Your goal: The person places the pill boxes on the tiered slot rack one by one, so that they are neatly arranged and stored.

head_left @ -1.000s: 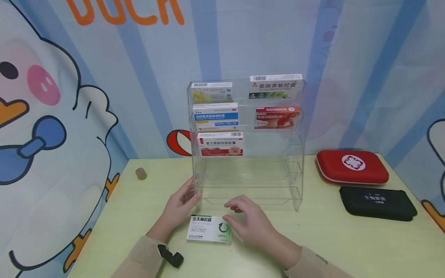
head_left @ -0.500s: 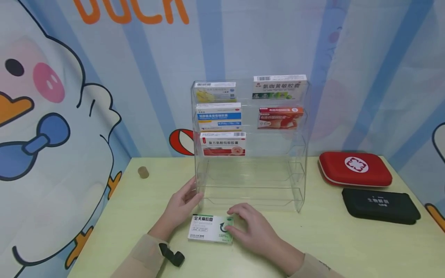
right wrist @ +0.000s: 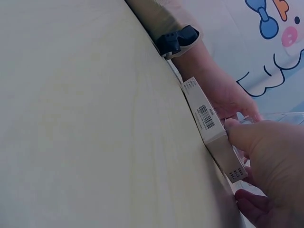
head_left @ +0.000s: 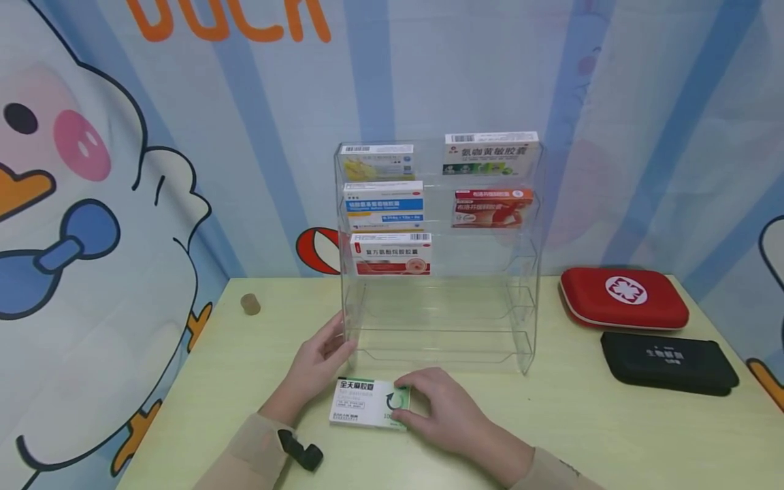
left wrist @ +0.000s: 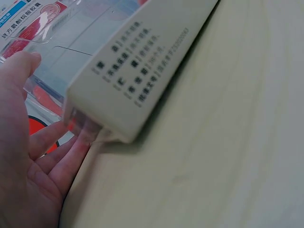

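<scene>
A white and green medicine box (head_left: 361,403) lies face up on the table in front of the clear display rack (head_left: 441,337). My right hand (head_left: 450,415) pinches its right end, thumb on the near side and fingers on the far side. In the right wrist view, the thumb meets the edge of the medicine box (right wrist: 206,111), whose barcode side shows. My left hand (head_left: 315,361) holds the rack's lower left corner, thumb at the front edge and fingers along the outer side. The left wrist view shows a printed side of the medicine box (left wrist: 128,71) close up, partly covering that corner.
Several medicine boxes stand in the rack's upper tiers, including a red and white box (head_left: 390,255) and an orange-red box (head_left: 492,208). At the right lie a red case (head_left: 625,297) and a black pouch (head_left: 670,363). A small cork-coloured cylinder (head_left: 250,304) stands at the left.
My right hand has moved slightly left, onto the medicine box's right end, and its thumb and fingers have closed on it. The left hand stays at the rack.
</scene>
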`<state>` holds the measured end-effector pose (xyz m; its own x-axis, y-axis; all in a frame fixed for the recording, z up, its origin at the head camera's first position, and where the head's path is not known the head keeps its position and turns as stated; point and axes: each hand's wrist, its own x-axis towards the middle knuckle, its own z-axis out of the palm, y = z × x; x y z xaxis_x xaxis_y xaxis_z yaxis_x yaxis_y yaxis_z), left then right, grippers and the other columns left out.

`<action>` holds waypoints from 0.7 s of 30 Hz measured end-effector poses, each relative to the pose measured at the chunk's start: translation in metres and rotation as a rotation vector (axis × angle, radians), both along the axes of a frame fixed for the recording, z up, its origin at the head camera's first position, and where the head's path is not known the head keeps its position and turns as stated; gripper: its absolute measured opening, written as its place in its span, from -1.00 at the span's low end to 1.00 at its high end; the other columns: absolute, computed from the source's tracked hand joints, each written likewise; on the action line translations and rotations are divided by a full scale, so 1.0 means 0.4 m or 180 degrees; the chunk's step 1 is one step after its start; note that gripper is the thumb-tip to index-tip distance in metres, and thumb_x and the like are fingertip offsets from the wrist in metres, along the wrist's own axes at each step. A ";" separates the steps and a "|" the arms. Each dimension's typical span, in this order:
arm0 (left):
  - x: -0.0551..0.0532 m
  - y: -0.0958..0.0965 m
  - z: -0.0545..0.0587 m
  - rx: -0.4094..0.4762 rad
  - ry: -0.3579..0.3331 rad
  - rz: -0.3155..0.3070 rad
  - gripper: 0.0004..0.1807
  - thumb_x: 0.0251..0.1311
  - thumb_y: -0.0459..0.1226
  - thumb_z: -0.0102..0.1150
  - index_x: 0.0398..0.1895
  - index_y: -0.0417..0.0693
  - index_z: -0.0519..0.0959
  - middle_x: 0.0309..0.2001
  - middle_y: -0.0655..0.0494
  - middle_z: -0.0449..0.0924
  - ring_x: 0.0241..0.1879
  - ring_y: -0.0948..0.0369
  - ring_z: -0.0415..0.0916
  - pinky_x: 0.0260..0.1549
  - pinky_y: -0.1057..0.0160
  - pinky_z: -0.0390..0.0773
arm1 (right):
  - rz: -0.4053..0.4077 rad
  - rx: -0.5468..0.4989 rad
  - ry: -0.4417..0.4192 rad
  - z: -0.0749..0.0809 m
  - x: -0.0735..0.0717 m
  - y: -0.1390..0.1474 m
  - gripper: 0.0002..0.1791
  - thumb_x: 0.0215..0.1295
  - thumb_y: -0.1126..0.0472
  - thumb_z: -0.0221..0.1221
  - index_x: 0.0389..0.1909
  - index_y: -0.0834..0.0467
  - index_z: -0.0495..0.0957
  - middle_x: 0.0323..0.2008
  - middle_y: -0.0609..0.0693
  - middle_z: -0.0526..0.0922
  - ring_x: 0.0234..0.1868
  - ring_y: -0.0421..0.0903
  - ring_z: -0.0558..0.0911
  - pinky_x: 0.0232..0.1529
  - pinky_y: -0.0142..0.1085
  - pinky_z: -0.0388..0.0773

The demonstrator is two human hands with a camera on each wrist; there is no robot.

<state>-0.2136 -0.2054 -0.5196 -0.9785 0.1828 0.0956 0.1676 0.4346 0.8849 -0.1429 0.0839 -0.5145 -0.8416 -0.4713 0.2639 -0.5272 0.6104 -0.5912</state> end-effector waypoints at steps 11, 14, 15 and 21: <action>0.004 0.005 0.006 0.0028 -0.0012 0.0012 -0.23 0.61 -0.03 0.27 0.76 0.48 0.20 0.64 0.03 0.45 0.53 -0.11 0.55 0.52 -0.13 0.57 | -0.0034 -0.0209 -0.0079 0.028 0.004 0.002 -0.56 0.22 0.00 0.62 0.09 -0.06 0.74 0.08 -0.20 0.74 0.09 -0.21 0.72 0.25 -0.16 0.78; 0.005 0.006 0.007 0.0032 0.0009 0.0011 -0.23 0.61 -0.03 0.27 0.76 0.48 0.20 0.63 0.02 0.46 0.53 -0.12 0.55 0.52 -0.15 0.57 | -0.0022 -0.0354 -0.0120 0.033 0.001 0.003 -0.62 0.23 0.06 0.62 0.02 -0.05 0.75 0.01 -0.22 0.74 -0.03 -0.29 0.69 0.12 -0.29 0.79; 0.005 0.006 0.008 0.0034 0.0006 0.0015 -0.23 0.60 -0.03 0.27 0.76 0.49 0.21 0.63 0.02 0.46 0.53 -0.12 0.55 0.52 -0.15 0.57 | -0.0004 -0.0403 -0.0128 0.034 0.000 0.004 -0.65 0.24 0.08 0.62 0.00 -0.04 0.76 -0.01 -0.22 0.75 -0.06 -0.32 0.69 0.08 -0.33 0.79; 0.006 0.004 0.011 0.0034 -0.0030 0.0039 -0.23 0.60 -0.01 0.28 0.75 0.54 0.21 0.59 -0.01 0.51 0.52 -0.12 0.56 0.52 -0.16 0.57 | 0.0121 -0.0565 -0.0219 0.052 -0.007 0.012 -0.75 0.29 0.19 0.57 -0.08 0.03 0.76 -0.09 -0.16 0.78 -0.14 -0.33 0.73 -0.01 -0.42 0.82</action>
<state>-0.2112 -0.2039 -0.5152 -0.9815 0.1698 0.0881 0.1538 0.4271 0.8910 -0.1456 0.0888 -0.4937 -0.8430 -0.4543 0.2882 -0.5025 0.4736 -0.7233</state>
